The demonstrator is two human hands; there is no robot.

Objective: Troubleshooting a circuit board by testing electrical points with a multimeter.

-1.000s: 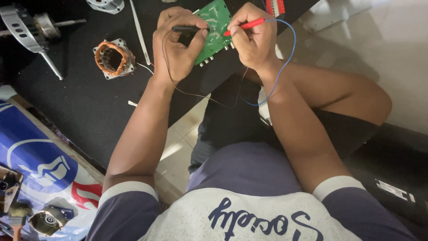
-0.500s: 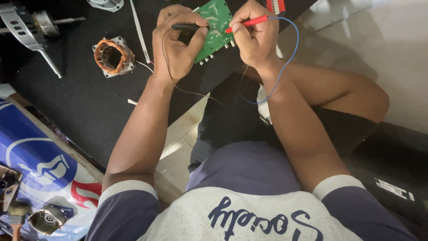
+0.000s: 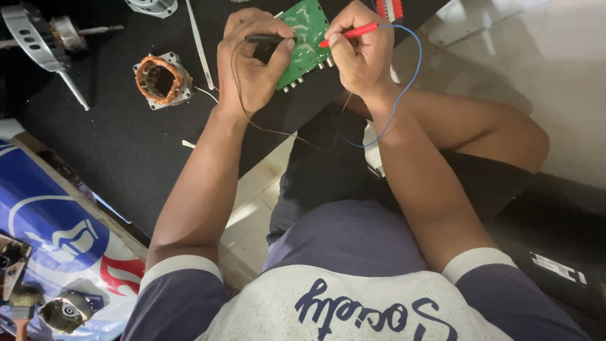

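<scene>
Green circuit board on the black mat, my left hand gripping a black probe, right hand a red probe; a slipping tip might bridge contacts

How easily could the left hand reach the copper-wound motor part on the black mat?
Probably yes: the motor part lies just left of the left hand, with only bare black mat between, but the hand holds a black probe.
</scene>
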